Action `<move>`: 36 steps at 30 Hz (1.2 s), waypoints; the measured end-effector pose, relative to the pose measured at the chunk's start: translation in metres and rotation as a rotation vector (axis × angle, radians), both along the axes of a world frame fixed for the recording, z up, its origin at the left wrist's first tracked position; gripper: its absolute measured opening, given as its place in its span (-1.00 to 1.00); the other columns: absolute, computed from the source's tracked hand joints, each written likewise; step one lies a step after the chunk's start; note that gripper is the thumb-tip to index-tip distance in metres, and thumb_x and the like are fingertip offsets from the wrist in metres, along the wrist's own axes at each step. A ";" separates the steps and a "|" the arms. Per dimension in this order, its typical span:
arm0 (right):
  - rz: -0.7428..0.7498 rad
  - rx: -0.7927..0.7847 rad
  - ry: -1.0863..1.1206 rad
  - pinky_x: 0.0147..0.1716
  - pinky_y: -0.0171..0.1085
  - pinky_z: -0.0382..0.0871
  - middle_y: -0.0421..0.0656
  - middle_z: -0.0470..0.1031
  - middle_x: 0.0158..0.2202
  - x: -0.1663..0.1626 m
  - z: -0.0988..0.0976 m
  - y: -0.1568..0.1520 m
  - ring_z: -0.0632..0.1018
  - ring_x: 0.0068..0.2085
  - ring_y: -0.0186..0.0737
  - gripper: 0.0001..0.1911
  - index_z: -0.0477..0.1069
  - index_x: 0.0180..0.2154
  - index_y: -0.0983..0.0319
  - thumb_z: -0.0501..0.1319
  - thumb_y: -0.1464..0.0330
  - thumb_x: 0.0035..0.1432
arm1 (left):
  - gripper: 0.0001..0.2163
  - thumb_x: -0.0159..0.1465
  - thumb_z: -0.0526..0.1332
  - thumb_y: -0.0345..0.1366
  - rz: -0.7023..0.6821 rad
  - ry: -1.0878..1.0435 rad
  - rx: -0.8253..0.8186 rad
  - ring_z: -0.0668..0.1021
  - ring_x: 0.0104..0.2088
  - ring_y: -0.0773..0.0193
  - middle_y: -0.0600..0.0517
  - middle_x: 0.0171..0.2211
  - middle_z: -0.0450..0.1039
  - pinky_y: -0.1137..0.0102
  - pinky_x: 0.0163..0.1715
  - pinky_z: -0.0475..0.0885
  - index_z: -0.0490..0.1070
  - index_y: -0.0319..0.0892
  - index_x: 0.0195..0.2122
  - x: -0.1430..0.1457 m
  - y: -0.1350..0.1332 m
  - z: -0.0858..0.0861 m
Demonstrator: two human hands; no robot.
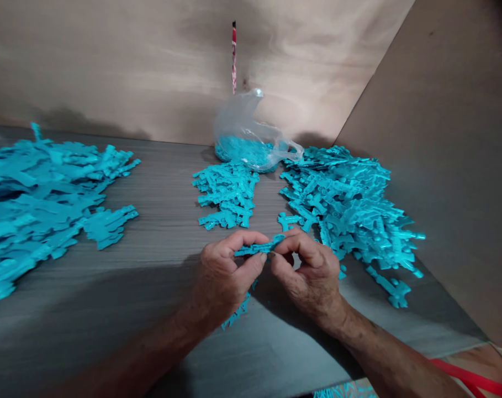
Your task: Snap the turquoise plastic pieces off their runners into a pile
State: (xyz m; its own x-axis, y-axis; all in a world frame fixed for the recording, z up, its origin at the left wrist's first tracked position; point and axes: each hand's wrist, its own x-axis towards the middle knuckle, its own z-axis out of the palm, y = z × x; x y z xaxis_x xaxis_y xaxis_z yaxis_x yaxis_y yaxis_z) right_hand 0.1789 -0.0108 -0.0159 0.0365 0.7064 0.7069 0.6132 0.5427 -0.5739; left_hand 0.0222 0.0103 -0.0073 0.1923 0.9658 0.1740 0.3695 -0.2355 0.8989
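My left hand (226, 271) and my right hand (308, 271) meet over the middle of the grey table (159, 265). Both pinch one flat turquoise plastic piece (259, 247) between thumb and fingers, holding it level. A second turquoise strip (237, 314) hangs below my left hand; whether the hand holds it is unclear. A big heap of the same turquoise pieces (350, 204) lies just right of my right hand. A smaller pile (228, 193) sits straight ahead.
A wide heap of turquoise pieces (39, 199) covers the left of the table. A clear plastic bag (251, 138) holding small turquoise bits stands at the back. Plywood walls (441, 138) close the back and right. A red strap (474, 381) lies at bottom right.
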 end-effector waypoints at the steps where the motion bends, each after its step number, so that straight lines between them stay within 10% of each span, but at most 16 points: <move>1: 0.003 -0.032 0.021 -0.51 -0.38 0.24 -0.33 0.27 -0.58 0.000 0.000 0.000 0.32 -0.55 -0.42 -0.83 0.31 -0.51 0.21 0.21 0.56 0.03 | -0.83 0.14 0.28 -0.35 -0.012 -0.026 -0.064 0.49 -0.52 0.35 0.15 -0.42 0.58 0.45 -0.49 0.36 0.57 -0.04 -0.23 -0.001 0.001 -0.002; 11: 0.136 -0.372 0.183 -0.55 -0.38 0.20 -0.31 0.33 -0.53 0.006 -0.004 0.003 0.33 -0.54 -0.40 -0.94 0.40 -0.37 0.23 0.26 0.45 0.04 | -0.82 0.08 0.28 -0.35 -0.044 -0.360 -0.469 0.48 -0.51 0.35 0.11 -0.59 0.50 0.45 -0.40 0.38 0.55 -0.19 -0.27 0.000 0.012 0.003; 36: 0.001 -0.083 -0.089 -0.44 -0.32 0.32 -0.24 0.44 -0.46 -0.001 -0.014 0.001 0.42 -0.47 -0.34 -0.86 0.37 -0.33 0.21 0.31 0.36 0.07 | -0.75 0.02 0.23 -0.35 -0.041 -0.386 -0.557 0.40 -0.56 0.38 0.13 -0.62 0.41 0.45 -0.51 0.27 0.56 -0.19 -0.25 -0.002 0.010 0.008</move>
State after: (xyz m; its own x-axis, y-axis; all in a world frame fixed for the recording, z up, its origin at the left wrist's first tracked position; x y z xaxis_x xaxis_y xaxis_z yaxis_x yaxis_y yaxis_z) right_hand 0.1782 -0.0101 -0.0297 -0.0244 0.7627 0.6463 0.6635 0.4959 -0.5602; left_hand 0.0203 0.0199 0.0008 0.2547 0.9244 -0.2838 -0.0014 0.2938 0.9559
